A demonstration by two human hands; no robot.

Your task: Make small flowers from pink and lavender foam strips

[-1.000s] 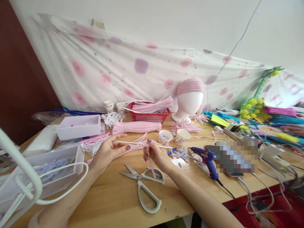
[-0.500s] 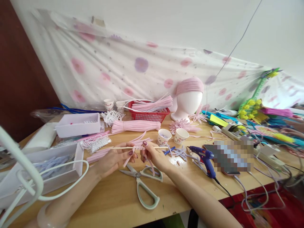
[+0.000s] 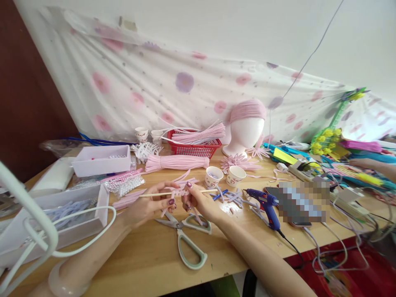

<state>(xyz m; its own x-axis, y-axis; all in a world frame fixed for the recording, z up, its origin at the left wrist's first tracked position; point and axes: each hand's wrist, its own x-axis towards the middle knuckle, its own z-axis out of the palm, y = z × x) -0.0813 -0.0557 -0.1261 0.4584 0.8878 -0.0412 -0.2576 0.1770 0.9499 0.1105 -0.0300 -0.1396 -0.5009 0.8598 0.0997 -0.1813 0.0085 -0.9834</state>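
Observation:
A thin wooden stick [image 3: 209, 191] lies level between my hands, with a pink pipe cleaner [image 3: 179, 192] coiled round its middle. My left hand [image 3: 151, 208] is closed at the coil's left side, thumb and fingers pinching the pipe cleaner and the stick. On the other side, my right hand [image 3: 202, 202] grips the stick and the coil's right end between thumb and fingers. Loose pipe cleaner ends hang below both hands. Directly beneath them, scissors [image 3: 181, 231] with pale green handles lie spread on the wooden table [image 3: 139, 264].
A blue glue gun [image 3: 262, 202], a phone [image 3: 275, 198] and cables lie to the right. Behind stand paper cups [image 3: 236, 177], a pink pipe cleaner bundle [image 3: 177, 163], a red basket [image 3: 194, 150] and a foam head [image 3: 247, 132]. White boxes [image 3: 102, 206] stand left. Another person's arm [image 3: 375, 165] reaches in far right.
My left fingers have shifted around the coil, its forefinger now raised above the stick. More of the coil shows between my hands. The other person's arm reaches further in at the right.

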